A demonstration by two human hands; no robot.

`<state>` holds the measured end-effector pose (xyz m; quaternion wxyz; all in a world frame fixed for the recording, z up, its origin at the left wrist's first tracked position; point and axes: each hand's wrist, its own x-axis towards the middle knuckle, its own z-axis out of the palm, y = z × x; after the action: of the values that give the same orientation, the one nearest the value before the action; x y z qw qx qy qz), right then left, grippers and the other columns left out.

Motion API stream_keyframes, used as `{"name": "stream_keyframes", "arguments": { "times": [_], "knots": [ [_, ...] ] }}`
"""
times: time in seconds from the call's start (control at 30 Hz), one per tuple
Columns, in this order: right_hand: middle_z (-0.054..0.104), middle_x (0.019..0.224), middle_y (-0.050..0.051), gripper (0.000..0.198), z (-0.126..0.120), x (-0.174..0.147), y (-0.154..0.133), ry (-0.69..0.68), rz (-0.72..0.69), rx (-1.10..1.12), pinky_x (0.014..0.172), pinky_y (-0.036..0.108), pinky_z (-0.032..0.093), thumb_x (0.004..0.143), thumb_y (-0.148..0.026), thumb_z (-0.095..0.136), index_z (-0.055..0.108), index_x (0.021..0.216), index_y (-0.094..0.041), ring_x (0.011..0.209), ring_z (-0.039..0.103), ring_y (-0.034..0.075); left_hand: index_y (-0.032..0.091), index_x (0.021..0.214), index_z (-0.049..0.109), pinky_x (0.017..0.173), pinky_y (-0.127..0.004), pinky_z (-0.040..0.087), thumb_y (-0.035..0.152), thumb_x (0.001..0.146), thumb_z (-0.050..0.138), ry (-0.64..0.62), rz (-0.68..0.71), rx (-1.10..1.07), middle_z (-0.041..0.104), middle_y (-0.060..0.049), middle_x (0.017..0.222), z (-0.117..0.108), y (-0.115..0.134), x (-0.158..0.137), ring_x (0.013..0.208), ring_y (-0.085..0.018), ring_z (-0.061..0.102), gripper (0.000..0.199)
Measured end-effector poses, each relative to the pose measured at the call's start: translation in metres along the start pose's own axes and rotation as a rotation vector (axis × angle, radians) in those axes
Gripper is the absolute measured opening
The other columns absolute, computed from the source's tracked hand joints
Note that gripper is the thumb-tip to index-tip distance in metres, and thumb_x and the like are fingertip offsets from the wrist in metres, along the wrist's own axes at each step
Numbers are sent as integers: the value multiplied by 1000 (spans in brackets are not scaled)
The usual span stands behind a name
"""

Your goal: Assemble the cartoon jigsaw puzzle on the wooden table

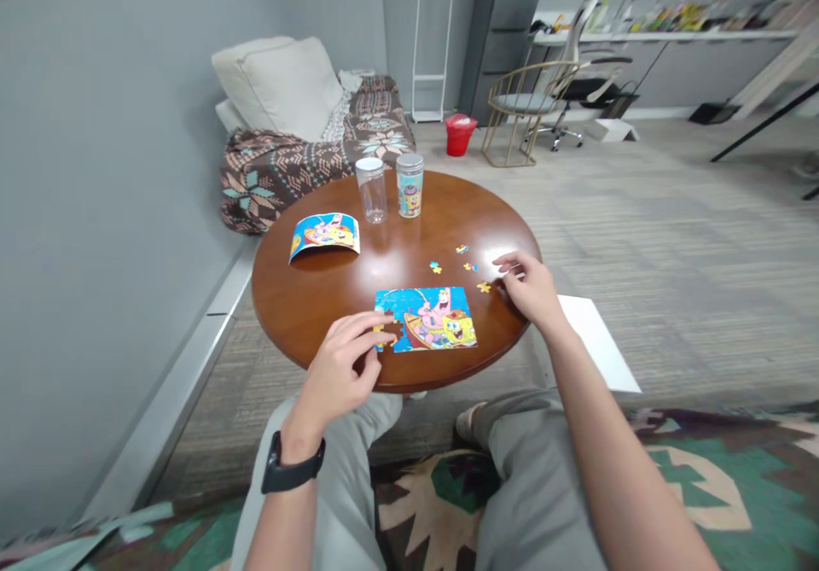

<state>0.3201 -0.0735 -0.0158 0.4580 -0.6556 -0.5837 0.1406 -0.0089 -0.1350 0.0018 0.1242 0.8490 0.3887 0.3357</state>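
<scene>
A nearly whole cartoon jigsaw puzzle (435, 319) lies near the front edge of the round wooden table, with a gap towards its left side. My left hand (342, 362) rests at that left side, fingers stretched out and apart over the puzzle's edge and partly covering it. Several loose puzzle pieces (485, 287) lie scattered beyond the puzzle's right half. Just right of them, my right hand (530, 288) is low over the table with fingers bent but apart; I see nothing between them.
A curved picture sheet (326, 234) stands at the table's left. Behind are a clear jar (373, 191) and a printed jar (410, 187) with lids. A white sheet (598, 340) is below the table's right edge. Farther off stand a red bin (459, 136) and chairs.
</scene>
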Motion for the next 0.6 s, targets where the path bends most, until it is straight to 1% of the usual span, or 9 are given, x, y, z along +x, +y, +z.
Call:
{"name": "stream_keyframes", "arguments": {
  "times": [0.13, 0.23, 0.33, 0.43, 0.5, 0.6],
  "knots": [
    [66, 83, 6, 22, -6, -6, 1, -81, -48, -16, 75, 36, 52, 69, -17, 53, 70, 83, -19, 72, 60, 19, 25, 94, 77, 98, -45, 53, 10, 84, 49, -23, 78, 16, 75, -6, 115, 0, -2, -1, 110, -25, 68, 33],
    [64, 84, 6, 15, -8, -9, -4, -170, -90, -50, 76, 36, 53, 74, -26, 63, 73, 83, -20, 72, 59, 18, 25, 96, 76, 97, -44, 54, 12, 85, 50, -38, 84, 32, 75, -6, 114, 0, -1, 0, 107, -24, 69, 31],
    [62, 89, 7, 20, -8, -11, -8, -221, -120, -63, 78, 37, 53, 75, -34, 70, 74, 88, -19, 77, 60, 19, 22, 107, 72, 100, -45, 53, 15, 88, 49, 5, 5, 59, 75, -8, 116, 3, -3, 1, 110, -24, 68, 31],
    [62, 90, 7, 16, -7, -11, -9, -259, -136, -72, 79, 36, 53, 77, -32, 71, 73, 85, -19, 78, 60, 19, 21, 115, 68, 107, -49, 50, 18, 90, 47, 50, -95, 112, 72, -9, 123, 8, -6, 3, 117, -25, 66, 33],
    [62, 90, 7, 12, -7, -11, -8, -277, -136, -79, 79, 36, 53, 78, -30, 70, 72, 83, -20, 78, 59, 19, 21, 115, 68, 110, -51, 47, 20, 91, 46, 50, -124, 131, 73, -8, 123, 11, -8, 3, 117, -25, 66, 32],
    [63, 91, 7, 10, -6, -10, -7, -283, -143, -80, 79, 36, 53, 80, -29, 68, 71, 83, -20, 80, 59, 19, 22, 110, 69, 110, -50, 48, 21, 91, 45, 48, -126, 129, 75, -7, 116, 13, -9, 4, 110, -24, 69, 30]
  ]
}}
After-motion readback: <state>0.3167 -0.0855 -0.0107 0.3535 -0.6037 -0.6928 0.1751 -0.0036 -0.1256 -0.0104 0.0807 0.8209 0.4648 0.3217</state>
